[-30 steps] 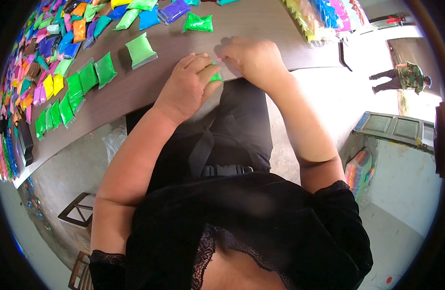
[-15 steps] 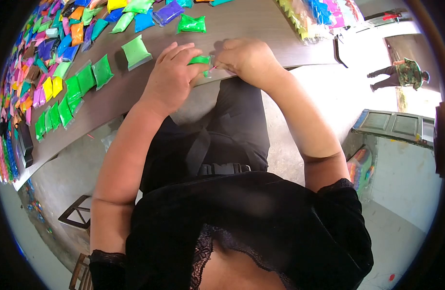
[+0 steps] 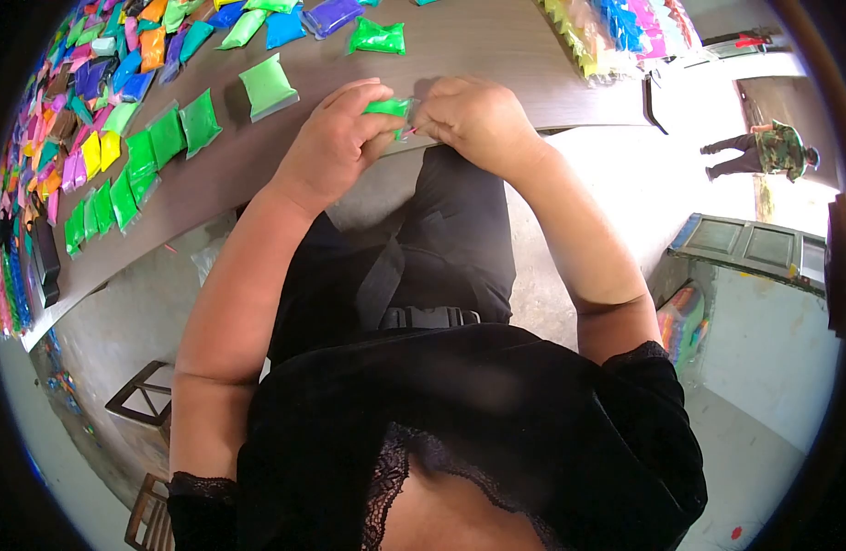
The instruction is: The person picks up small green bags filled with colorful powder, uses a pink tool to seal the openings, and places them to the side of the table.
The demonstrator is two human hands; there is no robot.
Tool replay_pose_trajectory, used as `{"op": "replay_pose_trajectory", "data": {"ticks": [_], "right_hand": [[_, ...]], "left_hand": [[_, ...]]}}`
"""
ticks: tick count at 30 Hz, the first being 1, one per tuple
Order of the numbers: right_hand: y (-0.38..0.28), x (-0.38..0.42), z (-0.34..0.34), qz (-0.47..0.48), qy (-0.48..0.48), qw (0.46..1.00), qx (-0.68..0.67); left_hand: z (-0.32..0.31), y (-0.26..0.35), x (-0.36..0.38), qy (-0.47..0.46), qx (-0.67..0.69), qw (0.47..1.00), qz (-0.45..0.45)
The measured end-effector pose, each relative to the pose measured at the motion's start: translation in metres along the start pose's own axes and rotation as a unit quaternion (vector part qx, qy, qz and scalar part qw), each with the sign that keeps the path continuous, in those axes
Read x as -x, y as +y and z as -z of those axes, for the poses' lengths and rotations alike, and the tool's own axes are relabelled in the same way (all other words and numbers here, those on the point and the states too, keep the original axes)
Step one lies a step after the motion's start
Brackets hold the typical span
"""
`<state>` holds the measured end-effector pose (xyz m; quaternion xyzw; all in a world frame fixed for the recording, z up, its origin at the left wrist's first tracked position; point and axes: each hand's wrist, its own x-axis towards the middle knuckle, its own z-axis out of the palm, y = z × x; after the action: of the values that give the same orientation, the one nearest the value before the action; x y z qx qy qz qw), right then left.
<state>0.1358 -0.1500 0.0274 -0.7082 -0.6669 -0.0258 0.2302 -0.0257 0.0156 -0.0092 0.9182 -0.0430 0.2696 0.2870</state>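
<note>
At the table's near edge, my left hand [image 3: 331,142] grips a small bright green packet [image 3: 386,107] with a clear plastic edge. My right hand [image 3: 473,115] is closed in a pinch close beside that clear edge. A tiny reddish bit shows at its fingertips, too small to name. Just left of my left hand lies a light green packet [image 3: 269,87]. Beyond my hands is another bright green packet [image 3: 377,38]. Several more green packets [image 3: 168,135] form rows further left.
The brown table [image 3: 496,55] carries a heap of many-coloured packets [image 3: 92,83] at left. Clear bags with colourful contents [image 3: 616,37] sit at the back right. A person in a camouflage top [image 3: 779,151] stands in the distance. A wooden stool [image 3: 143,395] is at lower left.
The view has shifted slightly. More of the green packet and its clear edge now shows between my hands. Both hands keep their closed grips.
</note>
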Motion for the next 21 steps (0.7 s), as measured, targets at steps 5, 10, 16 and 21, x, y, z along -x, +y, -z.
{"op": "replay_pose_trajectory", "data": {"ticks": [5,10,16,21], "right_hand": [[-0.003,-0.006,0.004,0.022,-0.020,0.999,-0.010],[-0.002,-0.019,0.011,0.084,-0.048,0.995,0.025],[0.009,-0.029,0.012,0.155,-0.084,0.984,0.003],[0.014,-0.022,0.020,0.142,-0.181,0.973,-0.038]], "left_hand": [[-0.001,-0.001,-0.001,0.007,0.013,1.000,-0.006],[0.002,0.002,-0.002,0.010,0.023,1.000,-0.004],[0.002,0.000,-0.002,0.004,0.023,1.000,-0.013],[0.000,0.000,-0.001,0.004,0.027,0.999,-0.020]]}}
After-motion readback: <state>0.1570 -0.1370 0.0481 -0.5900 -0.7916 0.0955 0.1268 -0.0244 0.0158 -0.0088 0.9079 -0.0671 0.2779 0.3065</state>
